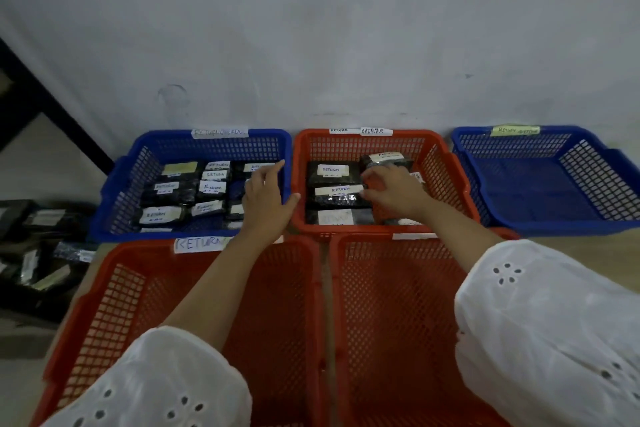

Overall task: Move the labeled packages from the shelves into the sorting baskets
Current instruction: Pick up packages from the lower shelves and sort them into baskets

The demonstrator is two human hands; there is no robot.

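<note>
Black packages with white RETURN labels fill the back-left blue basket (pixel 114 184); one of them (pixel 161 215) lies near its front. The back-middle red basket (pixel 446 163), tagged RETURN OVERDUE, holds several more, such as the package (pixel 332 170). My left hand (pixel 266 198) hovers over the right side of the blue basket, fingers spread and holding nothing. My right hand (pixel 394 189) reaches into the red basket, its fingers curled on the near edge of a black package (pixel 386 160) at the back right. My hand hides part of that package.
A blue basket (pixel 554 184) at the back right has nothing in it. Two red baskets, one at front left (pixel 114 288) and one at front right (pixel 398 288), stand under my forearms. A dark pile of more packages (pixel 45 253) lies at far left. A white wall rises behind.
</note>
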